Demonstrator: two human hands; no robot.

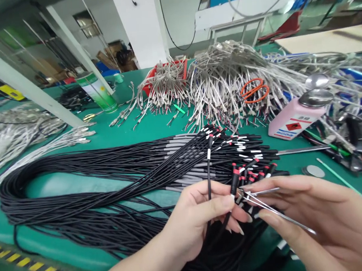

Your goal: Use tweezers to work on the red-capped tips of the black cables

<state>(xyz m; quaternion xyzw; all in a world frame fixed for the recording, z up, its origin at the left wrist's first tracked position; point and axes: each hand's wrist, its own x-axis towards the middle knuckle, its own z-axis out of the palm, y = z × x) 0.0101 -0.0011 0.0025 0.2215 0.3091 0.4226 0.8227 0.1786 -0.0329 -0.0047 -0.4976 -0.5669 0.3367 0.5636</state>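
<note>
My left hand (200, 215) pinches a black cable connector (234, 183) with a red end between thumb and fingers. A second black cable (208, 170) with a white label passes up through the same hand. Between the thumb and fingers of my right hand (319, 217) is a thin, shiny metal tool (276, 213) with two spread legs, resembling tweezers. Its left end is right beside the connector; whether they touch I cannot tell. Behind and below the hands lies a thick looped bundle of black cables (81, 201) with grey sleeves, white labels and red-tipped ends.
Grey-white wired cables (226, 76) are heaped at the back, some in a red bin (146, 88). Orange-handled scissors (254, 90) rest on them. A pink bottle (295, 119) with a metal top stands right. A green-white can (98, 91) stands back left on the green mat (132, 128).
</note>
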